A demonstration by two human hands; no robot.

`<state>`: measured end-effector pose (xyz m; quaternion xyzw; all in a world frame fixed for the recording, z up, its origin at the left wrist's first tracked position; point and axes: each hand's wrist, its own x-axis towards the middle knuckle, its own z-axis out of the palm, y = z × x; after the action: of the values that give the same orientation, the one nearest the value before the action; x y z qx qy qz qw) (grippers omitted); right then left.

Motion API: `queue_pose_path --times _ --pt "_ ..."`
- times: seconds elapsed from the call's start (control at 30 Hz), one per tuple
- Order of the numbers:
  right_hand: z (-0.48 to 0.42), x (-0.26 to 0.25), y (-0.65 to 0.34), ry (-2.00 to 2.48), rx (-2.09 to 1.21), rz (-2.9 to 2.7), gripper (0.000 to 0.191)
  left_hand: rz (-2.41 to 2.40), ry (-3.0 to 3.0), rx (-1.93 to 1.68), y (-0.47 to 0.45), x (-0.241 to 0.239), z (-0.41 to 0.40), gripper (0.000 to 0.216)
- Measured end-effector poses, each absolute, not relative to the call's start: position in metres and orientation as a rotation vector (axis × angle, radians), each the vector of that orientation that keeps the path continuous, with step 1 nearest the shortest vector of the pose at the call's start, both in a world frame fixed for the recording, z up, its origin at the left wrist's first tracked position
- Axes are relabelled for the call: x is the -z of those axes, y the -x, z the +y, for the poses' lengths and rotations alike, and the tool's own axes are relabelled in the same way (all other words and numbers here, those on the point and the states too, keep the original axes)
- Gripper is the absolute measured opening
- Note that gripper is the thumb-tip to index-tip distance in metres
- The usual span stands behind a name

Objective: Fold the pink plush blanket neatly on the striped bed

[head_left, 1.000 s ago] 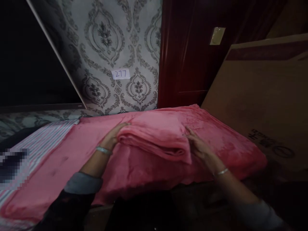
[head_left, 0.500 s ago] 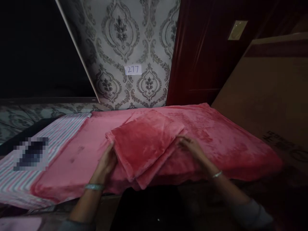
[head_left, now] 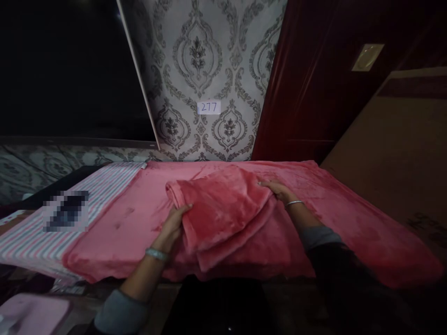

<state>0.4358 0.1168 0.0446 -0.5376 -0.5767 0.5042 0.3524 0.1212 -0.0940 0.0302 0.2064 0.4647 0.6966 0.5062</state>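
A folded pink-red plush cloth (head_left: 223, 209) lies in front of me, its layers bulging and slightly skewed along the lower edge. My left hand (head_left: 172, 225) grips its left edge, thumb on top and the other fingers underneath, out of sight. At the upper right corner my right hand (head_left: 277, 188) pinches the cloth, with fingertips partly hidden. Beneath it spreads a larger pink plush cover (head_left: 342, 223) of similar colour, draped over a table-like surface.
A striped cloth (head_left: 108, 186) covers the left end, with a pixelated dark object (head_left: 66, 211) on it. A large dark screen (head_left: 70, 70) stands behind at left. To the right leans a big cardboard box (head_left: 394, 153). A pink stool-like top (head_left: 35, 311) is at lower left.
My right hand has moved up to the cloth's far right corner, and my left thumb now lies over its edge. The cloth has turned and bulged. The view has shifted left.
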Motion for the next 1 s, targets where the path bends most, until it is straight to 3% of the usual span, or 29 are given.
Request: queue_pose_path --times 0.13,0.3,0.5,0.63,0.8,1.0 --pt "0.1 -0.082 -0.441 1.175 -1.249 -1.434 0.03 1.217 -0.69 -1.599 -0.091 -0.091 -0.067 0.041" --pt "0.043 -0.101 -0.468 1.024 -1.008 -1.329 0.044 1.25 -0.892 -1.434 -0.056 -0.145 -0.029 0.04" --pt "-0.023 -0.021 -0.494 1.304 -1.251 -1.356 0.06 1.444 -0.983 -1.161 -0.053 -0.084 -0.022 0.055" --pt "-0.036 0.022 -0.518 1.422 -1.156 -1.337 0.069 1.484 -0.95 -1.223 -0.053 -0.036 -0.05 0.058" --pt "-0.05 0.026 -0.522 1.431 -1.138 -1.329 0.079 1.582 -1.025 -1.41 -0.044 -0.015 -0.084 0.063" --pt "-0.06 0.026 -0.511 1.491 -1.277 -1.243 0.081 1.839 -1.129 -1.389 -0.046 -0.016 -0.115 0.041"
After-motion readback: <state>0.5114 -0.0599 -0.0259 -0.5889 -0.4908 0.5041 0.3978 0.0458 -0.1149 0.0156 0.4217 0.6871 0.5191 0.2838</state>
